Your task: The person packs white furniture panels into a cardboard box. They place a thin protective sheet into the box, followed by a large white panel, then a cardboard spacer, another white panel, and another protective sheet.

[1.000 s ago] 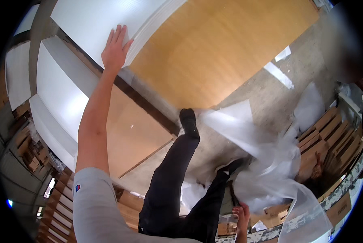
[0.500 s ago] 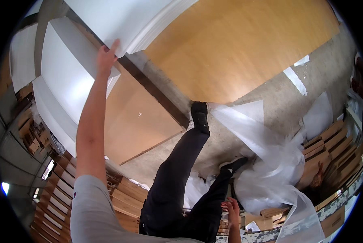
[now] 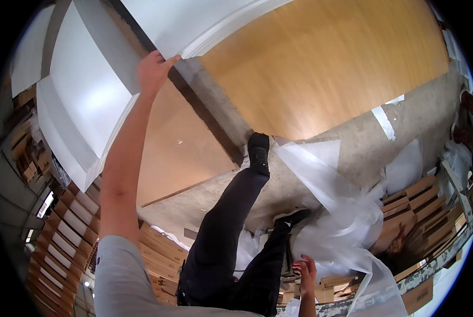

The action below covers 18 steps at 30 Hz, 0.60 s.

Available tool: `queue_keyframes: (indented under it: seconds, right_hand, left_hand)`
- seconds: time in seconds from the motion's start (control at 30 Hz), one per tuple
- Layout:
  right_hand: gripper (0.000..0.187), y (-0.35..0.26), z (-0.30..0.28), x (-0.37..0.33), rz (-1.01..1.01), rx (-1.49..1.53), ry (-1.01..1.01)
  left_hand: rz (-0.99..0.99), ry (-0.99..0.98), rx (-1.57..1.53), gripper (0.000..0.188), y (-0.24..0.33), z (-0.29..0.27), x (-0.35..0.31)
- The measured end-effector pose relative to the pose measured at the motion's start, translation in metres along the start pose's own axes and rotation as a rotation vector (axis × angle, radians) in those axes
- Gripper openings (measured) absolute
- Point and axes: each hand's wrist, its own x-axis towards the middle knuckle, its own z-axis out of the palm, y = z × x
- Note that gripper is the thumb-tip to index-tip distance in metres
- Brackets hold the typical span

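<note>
My left arm reaches far forward, and my left hand (image 3: pixel 155 71) grips the near corner of a white panel (image 3: pixel 176 21) with moulded edges. Its fingers are at the panel's left edge and the thumb is by the corner. The panel lies over a yellowish-brown wood board (image 3: pixel 326 63). Low in the picture, my right hand (image 3: pixel 306 268) hangs beside my leg, fingers loosely bent and apart, with nothing visible in it. More white moulded panels (image 3: pixel 88 79) lie to the left of my left hand, partly over a light brown board (image 3: pixel 178 142).
My forward shoe (image 3: pixel 258 148) stands at the wood board's near corner on the concrete floor (image 3: pixel 352 119). Crumpled translucent wrapping (image 3: pixel 347 222) spreads to the right of my feet. Stacked brown boards (image 3: pixel 426 203) stand at the right, and slatted brown pieces (image 3: pixel 62 243) at the lower left.
My left hand has moved slightly forward and right, along with the white panel's corner, and its finger placement has changed. The view has shifted a little. My right hand still hangs low.
</note>
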Motion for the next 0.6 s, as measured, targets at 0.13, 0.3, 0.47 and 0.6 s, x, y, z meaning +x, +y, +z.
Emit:
queue_keyframes:
  seconds: [0.13, 0.3, 0.47, 0.6]
  right_hand:
    - [0.038, 0.003, 0.003, 0.002, 0.023, -0.006, -0.032]
    - [0.037, -0.005, 0.009, -0.001, -0.001, -0.041, -0.042]
    - [0.034, -0.024, 0.016, 0.005, 0.005, -0.096, -0.005]
    - [0.034, -0.033, 0.037, -0.003, 0.002, -0.034, -0.029]
  left_hand:
    - [-0.054, -0.069, -0.040, 0.046, -0.007, -0.004, 0.006]
    - [-0.129, -0.113, -0.228, 0.045, -0.013, -0.007, 0.008]
    - [-0.236, -0.247, -0.314, 0.057, 0.001, -0.020, 0.013]
    - [-0.365, -0.163, -0.297, 0.066, 0.000, -0.019, 0.035]
